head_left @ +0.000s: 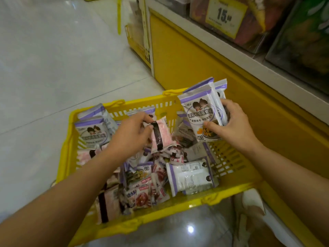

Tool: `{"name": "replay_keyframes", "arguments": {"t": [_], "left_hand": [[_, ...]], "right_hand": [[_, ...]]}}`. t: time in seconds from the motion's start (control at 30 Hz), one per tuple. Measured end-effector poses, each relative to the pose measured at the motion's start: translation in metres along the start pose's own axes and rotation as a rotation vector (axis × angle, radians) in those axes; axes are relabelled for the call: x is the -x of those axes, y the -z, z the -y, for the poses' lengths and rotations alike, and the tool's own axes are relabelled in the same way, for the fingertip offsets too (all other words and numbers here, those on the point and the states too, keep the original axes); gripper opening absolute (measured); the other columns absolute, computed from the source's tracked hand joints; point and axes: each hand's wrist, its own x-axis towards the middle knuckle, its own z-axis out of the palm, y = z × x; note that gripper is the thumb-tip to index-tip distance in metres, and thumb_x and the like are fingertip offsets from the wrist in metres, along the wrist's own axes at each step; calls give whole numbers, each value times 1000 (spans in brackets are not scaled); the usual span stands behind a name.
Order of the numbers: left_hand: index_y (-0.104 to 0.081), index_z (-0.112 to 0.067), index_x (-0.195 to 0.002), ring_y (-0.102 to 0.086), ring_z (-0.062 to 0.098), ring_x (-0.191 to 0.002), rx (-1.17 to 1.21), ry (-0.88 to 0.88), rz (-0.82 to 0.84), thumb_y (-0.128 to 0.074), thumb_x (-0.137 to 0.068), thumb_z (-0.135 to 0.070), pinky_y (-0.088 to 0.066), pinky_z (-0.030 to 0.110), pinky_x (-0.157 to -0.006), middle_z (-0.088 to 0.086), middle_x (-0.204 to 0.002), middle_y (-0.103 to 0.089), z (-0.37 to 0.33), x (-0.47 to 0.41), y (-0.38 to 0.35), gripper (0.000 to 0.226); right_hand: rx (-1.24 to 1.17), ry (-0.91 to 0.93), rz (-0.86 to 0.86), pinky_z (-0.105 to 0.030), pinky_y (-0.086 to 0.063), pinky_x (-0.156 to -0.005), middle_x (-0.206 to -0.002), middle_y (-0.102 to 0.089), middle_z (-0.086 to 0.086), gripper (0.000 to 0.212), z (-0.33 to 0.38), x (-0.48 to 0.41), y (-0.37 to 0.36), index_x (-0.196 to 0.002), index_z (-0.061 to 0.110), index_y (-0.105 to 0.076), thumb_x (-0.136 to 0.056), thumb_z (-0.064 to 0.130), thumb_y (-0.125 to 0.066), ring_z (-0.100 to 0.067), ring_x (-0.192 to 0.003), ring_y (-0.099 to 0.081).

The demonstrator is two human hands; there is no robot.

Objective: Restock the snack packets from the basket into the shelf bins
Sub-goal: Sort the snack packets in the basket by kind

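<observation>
While the yellow basket point(66, 145) sits on the pale floor point(44, 59) just beside the yellow shelf base point(195, 59), the left grip point(132, 132) reaches into its middle. There it pinches a pink packet point(161, 138) with a black band between thumb and curled fingers, the packet tilted just above the heap. The right grip point(231, 125) is clenched round a bunch of purple-and-white packets point(199, 111), thumb pressed on the front one and fingers wrapped behind, holding them upright over the far right corner of the basket. More snack packets point(142, 193) lie jumbled inside, with similar purple-and-white ones leaning in the far left corner. Above on the right, clear shelf bins point(252, 34) carry a yellow price tag point(225, 15).
</observation>
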Motion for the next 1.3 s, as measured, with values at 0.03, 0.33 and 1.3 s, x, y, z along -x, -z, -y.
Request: {"name": "replay_keyframes", "arguments": {"t": [0.03, 0.33, 1.3], "left_hand": [[-55, -28, -91, -59, -1, -50, -3, 24, 7, -56, -93, -16, -40, 13, -46, -6, -63, -62, 2, 7, 14, 13], [-62, -28, -94, -61, 16, -88, -647, 95, 640, -56, -86, -14, -42, 25, -67, -5, -89, -64, 23, 87, 76, 17], [-16, -16, -151, -18, 32, -143, -315, 92, 698, -52, -95, -37, -25, 37, -115, 10, -157, -9, 58, -41, -172, 70]], "right_hand": [[7, 12, 9, -33, -49, -90, -114, -48, 3, 66, 4, 3, 0, -128, 31, -49, -70, 31, -80, -13, -102, -54], [22, 96, 162, -36, -50, -79, -111, -55, -2, 57, 43, 22, -14, -119, 33, -51, -70, 35, -81, -19, -95, -57], [45, 46, 168, -22, -48, -85, -115, -48, 12, 67, -15, -12, 8, -124, 40, -47, -64, 46, -78, -1, -103, -54]]}}
